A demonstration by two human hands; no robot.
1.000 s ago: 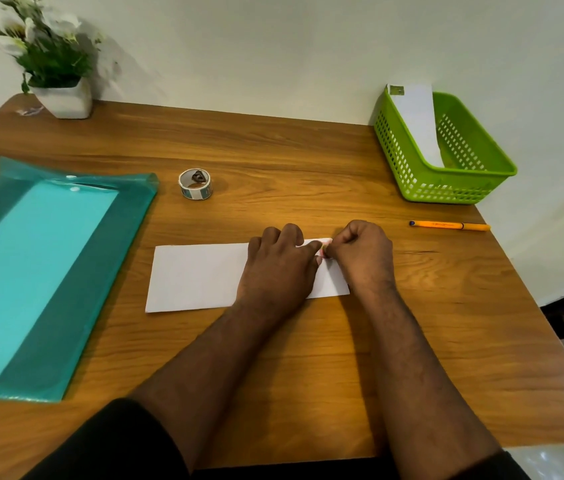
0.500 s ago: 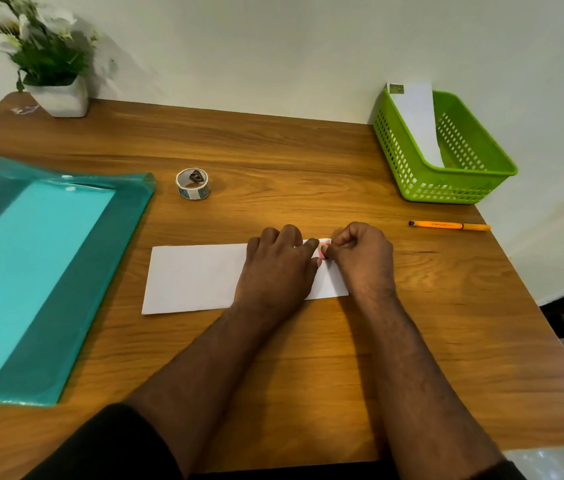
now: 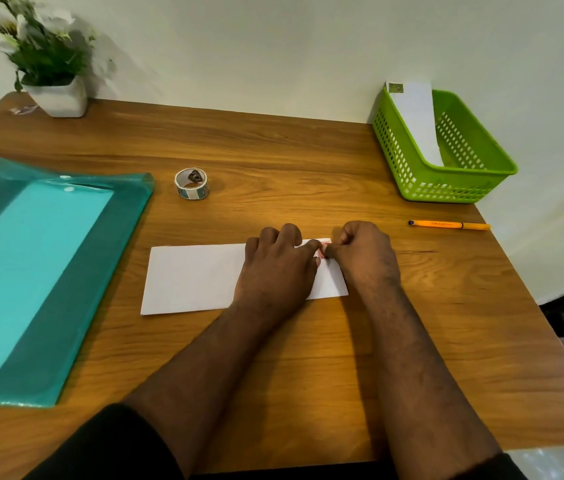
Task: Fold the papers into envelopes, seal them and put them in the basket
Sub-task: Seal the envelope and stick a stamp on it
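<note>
Folded paper point(image 3: 200, 277): lying flat on the tabletop point(image 3: 308, 358), unmoved over the last second.
Left hand point(image 3: 278, 268): pressing the paper down, fingers loosely bent.
Right hand point(image 3: 365, 254): fingers curled, pinching a small red-marked sticker point(image 3: 323, 244) at the top edge.
Change: almost none; sealing appears to be progressing.
Basket point(image 3: 446, 188): holding one envelope point(image 3: 415, 119).

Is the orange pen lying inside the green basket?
No, the orange pen lies on the wooden table, in front of the green basket, which holds a folded white paper.
</note>
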